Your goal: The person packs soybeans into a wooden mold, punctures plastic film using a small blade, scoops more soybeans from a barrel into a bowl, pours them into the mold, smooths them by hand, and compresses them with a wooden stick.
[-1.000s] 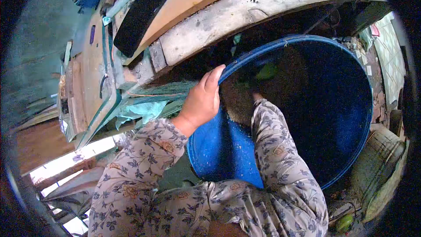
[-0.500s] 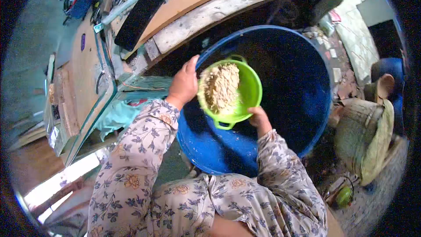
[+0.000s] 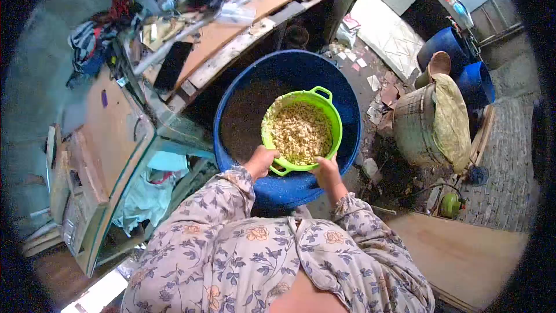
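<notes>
A lime-green two-handled basin (image 3: 337, 117) is held over the open top of a large blue barrel (image 3: 223, 117). Pale, crumbly pieces (image 3: 301, 130) fill much of it; I cannot make out what they are. My left hand (image 3: 262, 161) grips the basin's near left rim, beside the lower handle. On the near right rim, my right hand (image 3: 328, 173) is closed with the thumb over the edge. Dark brown material (image 3: 246, 122) shows inside the barrel, left of the basin. The fingers under the basin are hidden.
A wooden workbench (image 3: 243, 32) with a black phone-like slab (image 3: 172, 65) runs along the upper left. To the right stand a wide tub (image 3: 414, 130) with a yellowish sack (image 3: 452, 122) and blue drums (image 3: 445, 49). Broken tile pieces (image 3: 376, 84) litter the floor.
The tilted basin is now more level, and its contents have spread from a heap on one side across it. My left hand has shifted to the near rim. The view has moved back and wider.
</notes>
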Motion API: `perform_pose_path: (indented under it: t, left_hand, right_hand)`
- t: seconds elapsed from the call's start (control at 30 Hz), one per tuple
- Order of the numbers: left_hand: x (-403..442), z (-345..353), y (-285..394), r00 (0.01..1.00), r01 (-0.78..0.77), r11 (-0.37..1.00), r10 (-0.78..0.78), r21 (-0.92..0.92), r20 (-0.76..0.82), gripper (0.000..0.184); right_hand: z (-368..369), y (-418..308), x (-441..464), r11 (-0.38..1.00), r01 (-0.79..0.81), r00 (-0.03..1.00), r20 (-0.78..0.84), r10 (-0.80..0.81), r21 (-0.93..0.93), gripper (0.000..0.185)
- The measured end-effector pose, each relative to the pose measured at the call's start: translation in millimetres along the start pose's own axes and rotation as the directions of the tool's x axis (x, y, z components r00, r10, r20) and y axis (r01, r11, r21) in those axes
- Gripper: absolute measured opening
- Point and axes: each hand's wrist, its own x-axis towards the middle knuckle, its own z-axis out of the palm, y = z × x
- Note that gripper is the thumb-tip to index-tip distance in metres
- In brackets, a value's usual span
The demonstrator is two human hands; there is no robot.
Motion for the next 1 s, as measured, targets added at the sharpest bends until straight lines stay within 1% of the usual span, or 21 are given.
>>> perform_pose_path:
  t: [0.03, 0.07, 0.1, 0.17, 0.2, 0.23, 0.3, 0.33, 0.37, 0.43, 0.47, 0.5, 0.57, 0.6, 0.63, 0.7, 0.77, 0.83, 0.9, 0.97, 1.0]
  left_hand:
    - [-10, 0, 8, 1.000, 0.019, 0.999, -0.019, 0.026, -0.002, 0.020]
    - [-18, 2, 16, 0.999, -0.042, 0.998, 0.043, 0.046, -0.023, 0.020]
    - [-29, 0, 34, 0.998, -0.058, 0.997, 0.059, 0.051, -0.017, 0.020]
    - [-54, -8, 66, 0.981, -0.188, 0.848, 0.135, 0.495, 0.142, 0.029]
    - [-55, -10, 62, 0.902, -0.432, 0.818, 0.390, 0.379, 0.186, 0.030]
    - [-51, -13, 60, 0.894, -0.449, 0.810, 0.408, 0.378, 0.188, 0.030]
    - [-45, -19, 60, 0.752, -0.635, 0.638, 0.639, 0.435, 0.161, 0.029]
    - [-80, -7, 95, 0.964, -0.262, 0.781, 0.243, 0.567, 0.110, 0.029]
    - [-44, -22, 72, 0.993, -0.116, 0.846, 0.096, 0.520, 0.065, 0.029]
    - [-48, -20, 61, 0.955, -0.296, 0.919, 0.286, 0.259, 0.075, 0.026]
    - [-50, -26, 55, 0.941, -0.336, 0.888, 0.331, 0.314, 0.070, 0.025]
    - [-68, -32, 65, 0.948, -0.279, 0.735, 0.315, 0.618, 0.054, 0.024]
    - [-30, -44, 40, 0.944, -0.331, 0.869, 0.313, 0.369, 0.109, 0.024]
    - [-69, -19, 66, 0.971, -0.238, 0.907, 0.227, 0.346, 0.073, 0.025]
    - [-61, -20, 64, 0.982, -0.166, 0.853, 0.190, 0.495, 0.001, 0.029]
    - [-67, -20, 55, 0.954, -0.298, 0.929, 0.295, 0.222, 0.045, 0.032]
    - [-74, -36, 52, 0.952, -0.305, 0.863, 0.284, 0.404, 0.111, 0.028]
    - [-83, -33, 43, 0.878, -0.478, 0.858, 0.462, 0.189, 0.125, 0.026]
    - [-98, -42, 43, 0.917, -0.395, 0.850, 0.389, 0.348, 0.089, 0.031]
    - [-126, -44, 48, 0.933, -0.359, 0.915, 0.350, 0.186, 0.077, 0.029]
    - [-139, -49, 48, 0.949, -0.315, 0.938, 0.309, 0.148, 0.062, 0.026]
  right_hand:
    - [-5, -9, -1, 0.999, -0.035, 0.999, 0.017, 0.035, 0.007, 0.060]
    - [-19, -13, 8, 0.986, 0.086, 0.974, 0.197, -0.112, 0.141, 0.049]
    - [11, -47, 1, 0.977, 0.175, 0.953, 0.230, -0.199, 0.120, 0.049]
    - [-3, -68, 7, 0.990, 0.056, 0.962, 0.259, -0.089, 0.131, 0.052]
    - [4, -74, 2, 0.989, 0.071, 0.957, 0.269, -0.105, 0.130, 0.052]
    - [11, -81, -6, 0.980, 0.144, 0.935, 0.305, -0.179, 0.134, 0.052]
    - [26, -85, -3, 0.965, 0.217, 0.898, 0.357, -0.255, 0.145, 0.053]
    - [33, -73, 4, 0.986, 0.091, 0.942, 0.310, -0.131, 0.141, 0.051]
    - [32, -57, 8, 0.989, -0.041, 0.966, 0.257, 0.003, 0.141, 0.050]
    - [40, -55, 2, 0.989, 0.095, 0.955, 0.270, -0.123, 0.114, 0.051]
    - [34, -57, 1, 0.985, 0.047, 0.937, 0.334, -0.101, 0.166, 0.052]
    - [23, -55, -4, 0.977, -0.018, 0.919, 0.388, -0.068, 0.214, 0.054]
    - [22, -47, 4, 0.971, -0.001, 0.889, 0.445, -0.108, 0.238, 0.055]
    - [20, -40, 15, 0.982, -0.061, 0.933, 0.361, -0.008, 0.181, 0.054]
    - [27, -42, 17, 0.986, -0.117, 0.958, 0.277, 0.079, 0.121, 0.053]
    - [35, -57, 8, 0.994, -0.060, 0.941, 0.336, 0.025, 0.095, 0.049]
    - [40, -65, -2, 0.989, -0.110, 0.956, 0.281, 0.078, 0.100, 0.044]
    - [46, -72, -6, 0.994, -0.095, 0.936, 0.346, 0.069, 0.057, 0.045]
    - [41, -80, -3, 0.993, -0.113, 0.892, 0.437, 0.118, -0.038, 0.042]
    - [53, -104, -20, 0.968, -0.076, 0.953, 0.266, 0.141, -0.240, 0.038]
    - [35, -104, -11, 0.861, 0.339, 0.761, 0.649, -0.013, -0.379, 0.039]
